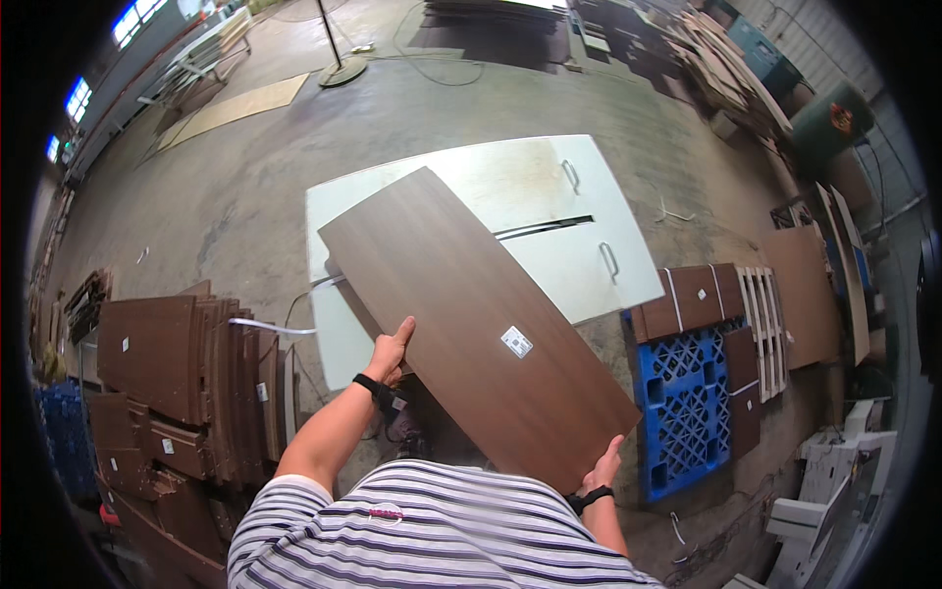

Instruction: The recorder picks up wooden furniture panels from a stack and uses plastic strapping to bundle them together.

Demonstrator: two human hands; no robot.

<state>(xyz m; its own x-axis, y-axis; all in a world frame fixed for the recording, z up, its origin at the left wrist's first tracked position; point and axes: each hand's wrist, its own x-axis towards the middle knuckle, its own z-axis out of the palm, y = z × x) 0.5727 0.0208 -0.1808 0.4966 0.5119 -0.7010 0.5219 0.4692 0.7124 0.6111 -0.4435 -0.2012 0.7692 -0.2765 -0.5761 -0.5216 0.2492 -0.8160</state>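
Note:
A long brown wood-grain panel with a white label lies slantwise in front of me, its far end over a white table. My left hand grips its left long edge, thumb on top and fingers underneath. At the near right corner my right hand holds the edge, its fingers partly hidden beneath. Below the panel's left side another brown edge shows, mostly covered. The table top has two metal handles and a dark slot, and a white strap hangs at its left.
Stacked brown panels stand on my left. To the right, strapped brown bundles rest on a blue plastic pallet, beside a wooden slatted pallet. A grey-white machine is at the lower right. Farther off stands a round-based post.

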